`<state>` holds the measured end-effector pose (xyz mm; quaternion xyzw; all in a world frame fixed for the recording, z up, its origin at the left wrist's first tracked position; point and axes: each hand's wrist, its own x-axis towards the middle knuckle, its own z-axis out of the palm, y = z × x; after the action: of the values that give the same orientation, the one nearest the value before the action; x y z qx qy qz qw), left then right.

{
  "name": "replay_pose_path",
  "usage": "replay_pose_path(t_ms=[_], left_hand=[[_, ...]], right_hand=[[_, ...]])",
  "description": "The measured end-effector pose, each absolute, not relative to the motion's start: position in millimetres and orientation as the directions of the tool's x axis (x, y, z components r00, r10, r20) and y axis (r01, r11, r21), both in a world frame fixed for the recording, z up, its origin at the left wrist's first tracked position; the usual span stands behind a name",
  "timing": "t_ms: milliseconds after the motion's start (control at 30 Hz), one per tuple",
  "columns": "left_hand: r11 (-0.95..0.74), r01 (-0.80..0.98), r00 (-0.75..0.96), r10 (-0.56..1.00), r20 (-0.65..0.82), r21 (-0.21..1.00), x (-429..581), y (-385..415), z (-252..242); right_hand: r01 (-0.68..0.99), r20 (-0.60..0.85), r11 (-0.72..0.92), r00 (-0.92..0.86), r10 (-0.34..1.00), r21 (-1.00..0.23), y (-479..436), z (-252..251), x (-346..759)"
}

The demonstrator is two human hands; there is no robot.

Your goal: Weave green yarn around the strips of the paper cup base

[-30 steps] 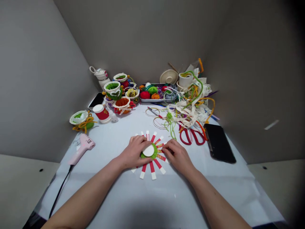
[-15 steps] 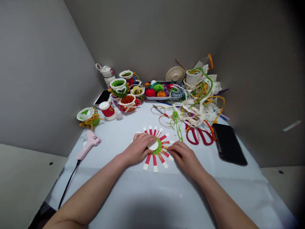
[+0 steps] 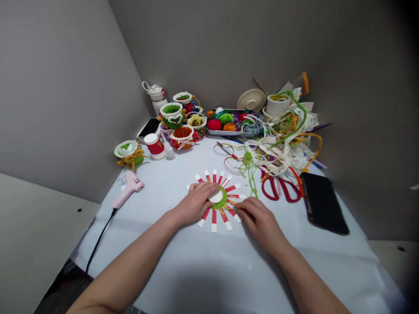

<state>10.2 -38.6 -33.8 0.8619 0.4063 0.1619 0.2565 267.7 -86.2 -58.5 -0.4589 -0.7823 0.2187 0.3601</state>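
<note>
Green yarn [image 3: 225, 197] rings the white base [image 3: 216, 197] of a cut-up paper cup [image 3: 214, 215], flat on the table [image 3: 196, 257], strips [image 3: 224, 215] fanned out. L hand [image 3: 198, 200] grips the base, thumb & fingers round it; R hand [image 3: 260, 219] pinched at the strips on the right, can't tell if yarn's in there too. Prob. best: keep base pinned, yarn snug w/o bending strips. Gold marks on strips & red cup [image 3: 155, 147] too small to read; no brand legible on glue gun [image 3: 130, 186].
</note>
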Motion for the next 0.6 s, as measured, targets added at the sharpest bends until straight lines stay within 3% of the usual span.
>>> replay_pose_path(t_ms=[600], left_hand=[[-0.619, 0.55, 0.671, 0.727, 0.145, 0.561, 7.4, -43.4, -29.2]], right_hand=[[0.627, 0.458, 0.571, -0.356, 0.815, -0.529, -114.7, -57.4, 268.1]])
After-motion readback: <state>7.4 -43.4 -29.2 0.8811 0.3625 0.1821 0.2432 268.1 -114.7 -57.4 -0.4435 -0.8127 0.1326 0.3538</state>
